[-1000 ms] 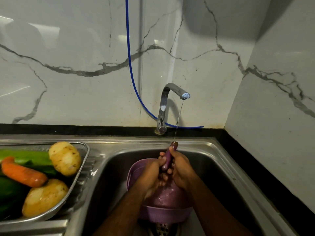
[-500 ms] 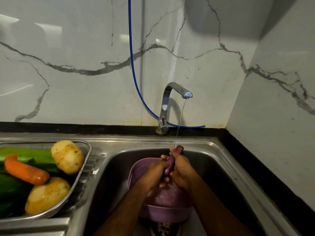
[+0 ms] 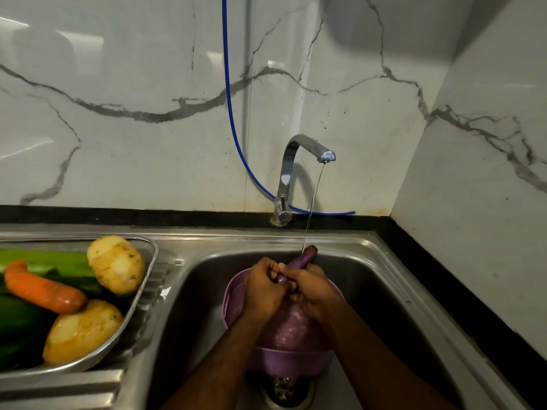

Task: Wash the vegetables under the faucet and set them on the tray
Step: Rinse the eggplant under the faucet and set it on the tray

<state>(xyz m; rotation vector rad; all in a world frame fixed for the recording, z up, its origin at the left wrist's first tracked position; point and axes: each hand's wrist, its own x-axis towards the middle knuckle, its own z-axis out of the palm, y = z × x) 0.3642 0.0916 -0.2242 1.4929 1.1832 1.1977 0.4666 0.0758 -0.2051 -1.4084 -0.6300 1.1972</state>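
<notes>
Under the thin water from the bent silver faucet (image 3: 307, 149), my left hand (image 3: 263, 288) and right hand (image 3: 313, 291) curl tight around the long purple eggplant (image 3: 302, 257) to rub it clean.

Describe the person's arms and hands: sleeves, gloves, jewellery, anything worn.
Both forearms are bare up to the bottom edge of the picture, so no sleeves show. The left hand and right hand wear no gloves. No ring, watch or bracelet is visible on the parts that show. The fingers look wet.
</notes>
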